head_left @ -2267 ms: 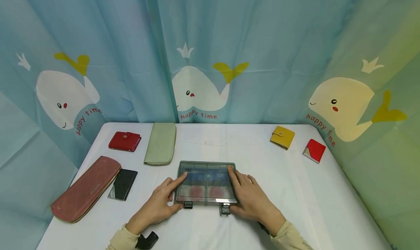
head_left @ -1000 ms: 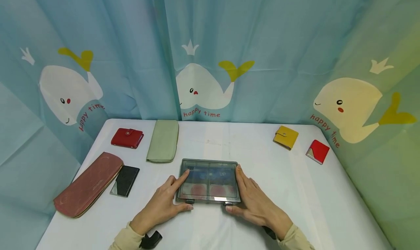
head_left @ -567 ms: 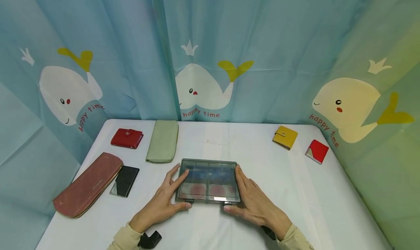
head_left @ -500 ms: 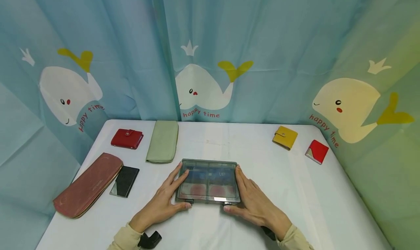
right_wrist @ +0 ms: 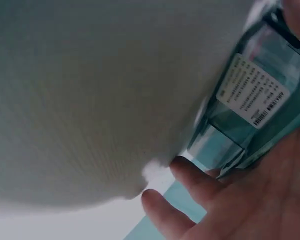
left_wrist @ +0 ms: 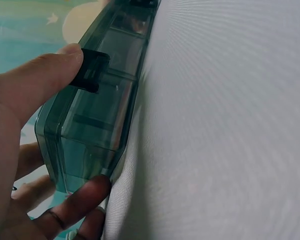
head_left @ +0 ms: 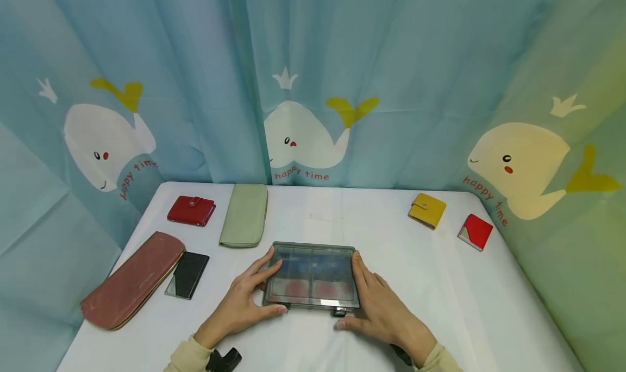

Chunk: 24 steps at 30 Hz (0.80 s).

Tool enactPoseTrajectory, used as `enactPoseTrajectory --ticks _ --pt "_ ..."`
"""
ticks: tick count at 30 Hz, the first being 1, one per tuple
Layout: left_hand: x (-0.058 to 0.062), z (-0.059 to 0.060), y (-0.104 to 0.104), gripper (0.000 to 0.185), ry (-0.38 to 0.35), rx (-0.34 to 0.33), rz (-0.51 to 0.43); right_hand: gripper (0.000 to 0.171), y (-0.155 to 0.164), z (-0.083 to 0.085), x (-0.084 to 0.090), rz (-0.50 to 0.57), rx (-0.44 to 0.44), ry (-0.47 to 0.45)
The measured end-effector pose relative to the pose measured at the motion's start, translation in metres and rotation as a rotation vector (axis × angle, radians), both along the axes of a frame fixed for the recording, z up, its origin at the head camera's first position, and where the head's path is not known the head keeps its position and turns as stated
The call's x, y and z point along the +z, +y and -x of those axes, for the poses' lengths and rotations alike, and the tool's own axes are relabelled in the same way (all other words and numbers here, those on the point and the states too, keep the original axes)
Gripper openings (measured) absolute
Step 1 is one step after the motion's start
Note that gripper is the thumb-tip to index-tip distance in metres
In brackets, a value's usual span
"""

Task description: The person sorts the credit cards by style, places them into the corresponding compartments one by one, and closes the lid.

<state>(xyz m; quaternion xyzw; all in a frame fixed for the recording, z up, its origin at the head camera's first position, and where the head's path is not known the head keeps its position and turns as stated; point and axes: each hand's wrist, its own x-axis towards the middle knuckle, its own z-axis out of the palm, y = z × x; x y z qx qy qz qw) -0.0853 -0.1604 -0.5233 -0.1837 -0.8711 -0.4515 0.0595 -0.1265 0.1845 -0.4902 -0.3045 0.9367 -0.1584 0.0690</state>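
Now both latches are looking snapped down vs 2 s ago; box [head_left: 311,277] sitting mid-table [head_left: 440,285], closed. L hand [head_left: 242,304] & R hand [head_left: 379,312] gripping its sides, thumbs at front edge.

Bright, even light; wrist views blurred, head view edge-warped.

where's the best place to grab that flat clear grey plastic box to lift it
By its two short ends, one hand from each side. The flat clear grey plastic box lies wide and thin on the white table, with latches along the near edge. The left hand and right hand already flank those ends.
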Motion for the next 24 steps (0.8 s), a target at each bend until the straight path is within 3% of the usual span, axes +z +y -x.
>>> enactPoseTrajectory --ticks 13,24 --pt "-0.0011 0.0012 0.0006 0.091 0.015 -0.015 -0.014 0.12 -0.0019 0.001 0.0018 -0.054 0.005 0.047" --pt "-0.0017 0.0018 0.0001 0.092 0.023 -0.006 0.001 0.119 -0.0007 0.0047 -0.0006 -0.067 0.006 0.1"
